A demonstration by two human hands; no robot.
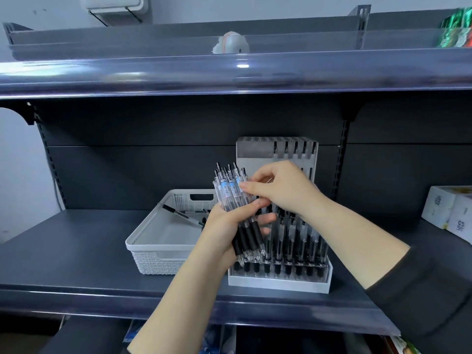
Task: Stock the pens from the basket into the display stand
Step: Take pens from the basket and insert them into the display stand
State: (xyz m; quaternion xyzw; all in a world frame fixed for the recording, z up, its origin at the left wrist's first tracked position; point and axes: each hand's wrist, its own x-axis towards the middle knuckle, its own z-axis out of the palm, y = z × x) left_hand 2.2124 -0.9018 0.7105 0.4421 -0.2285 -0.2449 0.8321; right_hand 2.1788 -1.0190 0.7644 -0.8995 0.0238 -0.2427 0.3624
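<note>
My left hand [224, 226] grips a bundle of clear pens [231, 190] with black grips, held upright in front of the display stand [278, 279]. My right hand [278, 187] pinches one pen near the top of the bundle with thumb and fingertips. The clear stand rises on the shelf just behind my hands; its front row holds several pens and a few more stand in the top right slots [295, 149]. Left of it sits the white basket [158, 251] with a few pens [178, 214] lying inside.
A dark shelf board [76, 251] carries the basket and stand. White boxes [449, 210] stand at the right end. The upper shelf edge [229, 75] overhangs above, with a white object and green packs on it.
</note>
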